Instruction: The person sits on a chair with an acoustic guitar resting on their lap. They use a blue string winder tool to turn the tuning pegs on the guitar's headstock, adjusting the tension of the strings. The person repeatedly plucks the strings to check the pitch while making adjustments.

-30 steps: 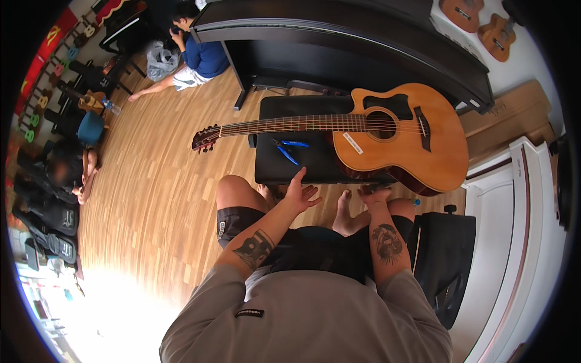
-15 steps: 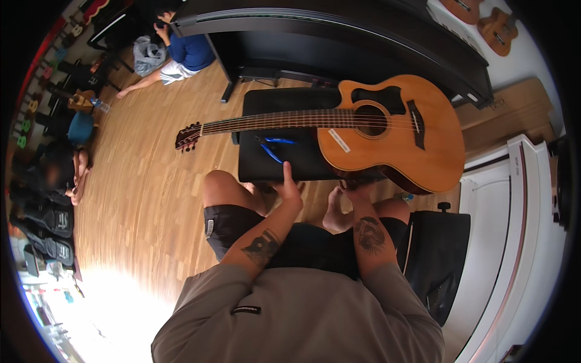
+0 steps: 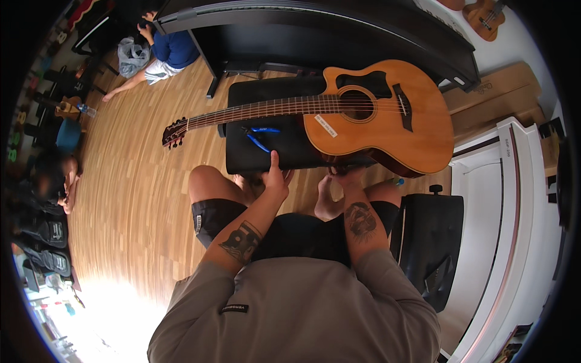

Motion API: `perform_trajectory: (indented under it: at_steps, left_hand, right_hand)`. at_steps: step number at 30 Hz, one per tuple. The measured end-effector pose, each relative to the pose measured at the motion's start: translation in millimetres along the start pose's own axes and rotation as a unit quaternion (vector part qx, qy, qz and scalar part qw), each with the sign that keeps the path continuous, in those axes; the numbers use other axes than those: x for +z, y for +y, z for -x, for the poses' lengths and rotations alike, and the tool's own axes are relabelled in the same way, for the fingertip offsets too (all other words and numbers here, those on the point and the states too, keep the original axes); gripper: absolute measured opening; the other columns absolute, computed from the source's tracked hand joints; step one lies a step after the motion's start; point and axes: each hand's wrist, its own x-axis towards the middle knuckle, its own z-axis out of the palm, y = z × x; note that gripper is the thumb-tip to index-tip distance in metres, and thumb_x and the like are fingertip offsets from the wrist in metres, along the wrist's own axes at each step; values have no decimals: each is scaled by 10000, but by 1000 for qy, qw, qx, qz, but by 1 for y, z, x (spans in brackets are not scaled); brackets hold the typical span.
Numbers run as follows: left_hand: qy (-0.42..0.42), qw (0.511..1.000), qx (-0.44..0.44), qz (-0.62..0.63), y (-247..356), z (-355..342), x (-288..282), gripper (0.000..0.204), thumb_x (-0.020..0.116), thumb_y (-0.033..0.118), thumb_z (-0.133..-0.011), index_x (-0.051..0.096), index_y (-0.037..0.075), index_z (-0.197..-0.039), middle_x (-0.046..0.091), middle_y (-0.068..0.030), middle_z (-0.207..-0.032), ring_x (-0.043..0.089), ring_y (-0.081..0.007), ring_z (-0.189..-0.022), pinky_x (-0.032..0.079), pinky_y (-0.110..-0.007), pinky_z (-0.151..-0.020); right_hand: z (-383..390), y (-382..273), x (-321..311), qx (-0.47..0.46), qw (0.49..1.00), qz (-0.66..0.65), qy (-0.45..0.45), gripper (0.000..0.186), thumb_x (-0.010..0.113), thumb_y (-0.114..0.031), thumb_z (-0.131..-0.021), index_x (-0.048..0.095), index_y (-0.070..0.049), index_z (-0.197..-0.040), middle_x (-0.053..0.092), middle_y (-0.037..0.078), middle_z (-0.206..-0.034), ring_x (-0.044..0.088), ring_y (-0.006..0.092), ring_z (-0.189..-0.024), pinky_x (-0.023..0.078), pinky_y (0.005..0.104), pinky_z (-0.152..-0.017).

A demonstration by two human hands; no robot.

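Note:
An acoustic guitar [image 3: 417,139] with a light wooden top lies face up across a black padded bench [image 3: 266,163], its neck pointing left. Blue-handled pliers [image 3: 259,145] rest spread apart on the bench below the neck. My left hand [image 3: 278,181] grips the bench's near edge, thumb up against the pad and fingers curled underneath, partly hidden. At the same edge, just below the guitar body, is my right hand [image 3: 349,176]; its fingers go out of sight under the bench, so their grip cannot be made out.
A black digital piano [image 3: 339,42] stands behind the bench. To the right are a white piano [image 3: 502,199], a second black bench [image 3: 433,242] and cardboard boxes [image 3: 496,91]. One person [image 3: 172,51] sits far left; another [image 3: 54,175] is at the left edge.
The whole view has shifted slightly, so the room, bench and guitar appear farther left and higher. My hands stay at the bench edge; guitar and pliers keep their places on it.

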Motion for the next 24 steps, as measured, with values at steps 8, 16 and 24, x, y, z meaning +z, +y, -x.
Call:
perform_trajectory:
  at_steps: [8,16,24]
  left_hand:
    - [23,1000,-3,-2,4,2,-1,704,784,448,-895,437,35,-1347,524,-126,-1364,591,-326,-1207,562,-474,-1044]
    - [2,1000,-18,-3,9,8,9,742,772,438,-907,414,26,-1409,487,-136,-1409,568,-338,-1237,563,-461,-1048]
    - [31,999,-31,-2,9,11,9,697,739,430,-934,431,35,-1420,476,-143,-1427,549,-332,-1261,574,-473,-1033]
  right_hand:
    - [8,9,14,-12,1000,23,15,584,431,-705,-850,564,-166,-1027,601,109,-874,510,252,-765,349,393,-759]
    - [-31,-9,-15,-10,999,22,-33,780,423,-730,-844,521,-124,-1325,493,151,-1347,533,291,-1079,383,456,-1000]
    - [6,2,12,-6,999,48,-3,680,334,-756,-849,544,-135,-1031,599,108,-836,481,296,-750,343,418,-812]
